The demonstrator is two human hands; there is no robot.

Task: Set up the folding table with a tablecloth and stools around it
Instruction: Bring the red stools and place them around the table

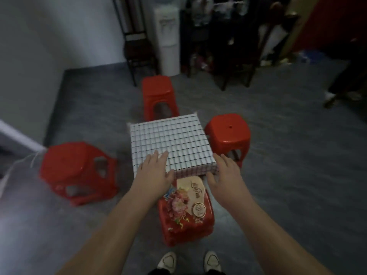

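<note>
A small square folding table stands on the grey floor, covered by a white tablecloth (170,139) with a black grid. Red plastic stools surround it: one behind (157,90), one to the right (228,132), one to the left (77,169) standing askew, and a nearer one (186,213) with a flower print on its seat, partly under the table's front edge. My left hand (154,169) lies flat, fingers apart, on the cloth's near left corner. My right hand (225,173) hovers open at the near right corner. Neither holds anything.
A white wall runs along the left. At the back stand a dark chair (137,46), a white water dispenser (167,36) and dark furniture with clutter (228,46). A person's leg and shoe (337,92) show at the right. My shoes (188,262) are at the bottom.
</note>
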